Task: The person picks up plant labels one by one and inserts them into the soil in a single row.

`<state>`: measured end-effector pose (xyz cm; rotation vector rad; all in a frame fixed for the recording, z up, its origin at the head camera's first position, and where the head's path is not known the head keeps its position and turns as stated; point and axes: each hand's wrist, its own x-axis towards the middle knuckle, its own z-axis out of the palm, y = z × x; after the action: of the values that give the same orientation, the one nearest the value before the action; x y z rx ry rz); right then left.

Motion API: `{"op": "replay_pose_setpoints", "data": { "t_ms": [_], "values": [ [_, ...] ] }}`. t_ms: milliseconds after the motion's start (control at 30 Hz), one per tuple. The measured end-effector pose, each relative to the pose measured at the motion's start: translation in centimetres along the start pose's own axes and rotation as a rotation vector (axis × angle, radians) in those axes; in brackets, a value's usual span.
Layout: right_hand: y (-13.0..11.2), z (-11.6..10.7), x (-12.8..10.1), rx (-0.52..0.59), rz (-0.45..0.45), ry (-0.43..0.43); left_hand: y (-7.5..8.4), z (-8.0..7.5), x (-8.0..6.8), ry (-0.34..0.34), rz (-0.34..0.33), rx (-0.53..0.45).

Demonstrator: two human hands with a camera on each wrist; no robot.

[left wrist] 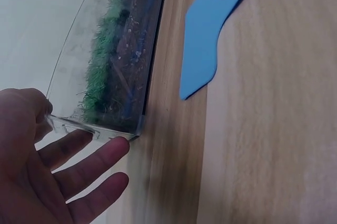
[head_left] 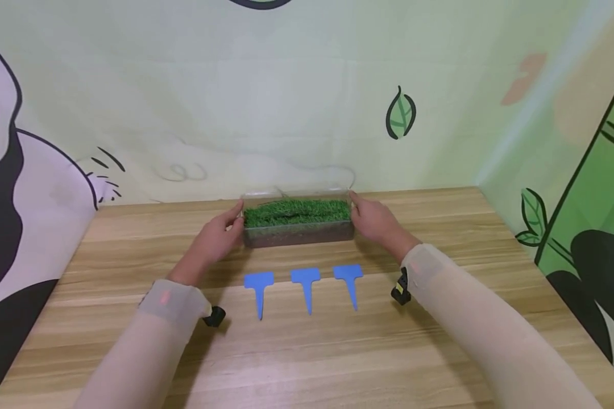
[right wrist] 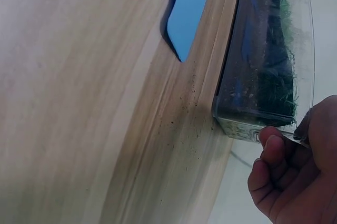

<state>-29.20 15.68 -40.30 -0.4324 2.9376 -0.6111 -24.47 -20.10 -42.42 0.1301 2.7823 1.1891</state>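
Centrally, near the table's (head_left: pixel 440 341) far edge, sits a clear plastic box (head_left: pixel 297 234) holding dark soil topped with green grass. The left hand (head_left: pixel 219 234) holds the box's left end: thumb on the upper rim, fingers (left wrist: pixel 92 161) nearly straight, spread against the end wall, per left wrist view. The right hand (head_left: pixel 374 220) grips the right end, fingers (right wrist: pixel 271 155) curled beneath the rim, thumb on top. Box rests on the wood. Three blue T-shaped plant labels (head_left: pixel 306 284) lie in a row just nearer than the box, stems pointing toward the table's near edge, apart from both hands.
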Motion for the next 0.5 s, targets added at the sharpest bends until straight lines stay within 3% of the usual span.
{"op": "replay_pose_setpoints", "data": {
  "t_ms": [267,500],
  "values": [
    [0.2,0.0,-0.5,0.015,-0.004,0.015,0.0,0.1,-0.2,-0.028,-0.006,-0.065],
    [0.3,0.3,-1.0,0.054,-0.002,-0.002,0.1,0.2,-1.0,-0.047,-0.028,-0.047]
  ]
}}
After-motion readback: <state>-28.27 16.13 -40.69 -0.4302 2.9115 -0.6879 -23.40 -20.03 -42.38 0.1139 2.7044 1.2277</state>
